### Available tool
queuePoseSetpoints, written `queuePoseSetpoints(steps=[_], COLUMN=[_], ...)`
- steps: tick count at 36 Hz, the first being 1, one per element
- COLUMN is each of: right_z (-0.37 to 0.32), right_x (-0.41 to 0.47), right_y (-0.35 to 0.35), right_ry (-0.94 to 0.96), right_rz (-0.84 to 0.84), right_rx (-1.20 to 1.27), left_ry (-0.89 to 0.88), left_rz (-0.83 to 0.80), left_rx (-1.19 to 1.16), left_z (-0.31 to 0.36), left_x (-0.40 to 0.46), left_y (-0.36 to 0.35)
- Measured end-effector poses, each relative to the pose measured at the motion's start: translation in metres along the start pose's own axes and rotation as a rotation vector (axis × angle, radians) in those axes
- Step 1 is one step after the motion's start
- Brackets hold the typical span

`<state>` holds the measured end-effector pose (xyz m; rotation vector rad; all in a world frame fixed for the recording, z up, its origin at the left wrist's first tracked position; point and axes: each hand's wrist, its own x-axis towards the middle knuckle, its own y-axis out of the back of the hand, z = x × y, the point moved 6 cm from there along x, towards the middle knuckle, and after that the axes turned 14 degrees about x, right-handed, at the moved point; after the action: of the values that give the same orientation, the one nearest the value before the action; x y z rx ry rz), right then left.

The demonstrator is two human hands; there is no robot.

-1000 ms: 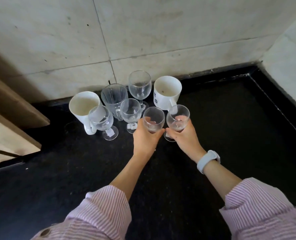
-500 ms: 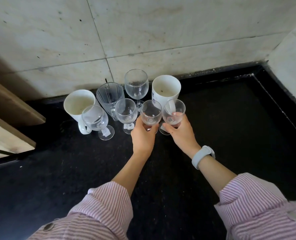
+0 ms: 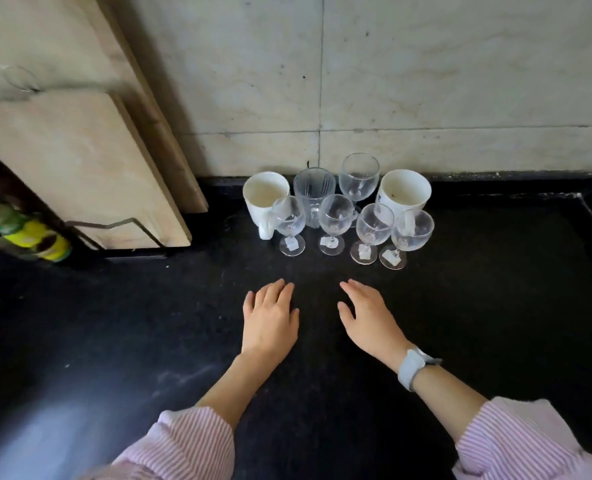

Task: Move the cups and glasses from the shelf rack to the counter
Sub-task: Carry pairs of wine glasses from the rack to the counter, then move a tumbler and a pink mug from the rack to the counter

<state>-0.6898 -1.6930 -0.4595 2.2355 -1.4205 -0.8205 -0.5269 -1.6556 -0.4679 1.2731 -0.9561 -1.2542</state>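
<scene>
Both hands — left hand [image 3: 270,320] and right hand [image 3: 369,320] — are hovering spread and empty at 6 o'clock of 8 fragile, slippery cups and glasses [image 3: 336,216] crowding the counter [image 3: 495,306] — grip by stems.

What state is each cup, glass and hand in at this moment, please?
Left mug: upright, empty.
Right mug: upright, empty.
Ribbed glass mug: upright, empty.
Five stemmed glasses: upright, empty, on the counter.
Left hand: open, holding nothing.
Right hand: open, holding nothing.
</scene>
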Motion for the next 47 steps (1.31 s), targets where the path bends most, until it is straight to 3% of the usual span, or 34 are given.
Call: queuePoseSetpoints(steps=[5, 10, 20, 29, 35, 41, 47], right_z=[-0.083, -0.175, -0.318, -0.402, -0.428, -0.44, -0.459], right_x=[-0.011, -0.058, -0.295, -0.579, -0.738, -0.855, -0.943], right_y=[-0.059, -0.139, -0.323, -0.471, -0.538, -0.6, -0.675], right_ry=[0.253, 0.472, 0.903, 1.373, 1.627, 1.697, 1.702], right_rz=[-0.158, -0.296, -0.64, -0.922, -1.097, -1.251, -1.393], right_rx=[-0.24, -0.335, -0.416, -0.336, -0.265, -0.212, -0.167], left_ry=[0.159, 0.391, 0.903, 1.428, 1.738, 1.961, 2.06], left_rz=[0.035, 0.111, 0.301, 0.425, 0.507, 0.576, 0.635], left_rx=[0.165, 0.181, 0.11, 0.155, 0.166, 0.132, 0.085], left_z=[-0.093, -0.181, -0.293, -0.32, -0.302, -0.292, -0.327], left_x=[-0.06, -0.161, -0.502, -0.856, -1.029, -1.149, -1.238], left_y=[0.037, 0.08, 0.12, 0.126, 0.127, 0.115, 0.108])
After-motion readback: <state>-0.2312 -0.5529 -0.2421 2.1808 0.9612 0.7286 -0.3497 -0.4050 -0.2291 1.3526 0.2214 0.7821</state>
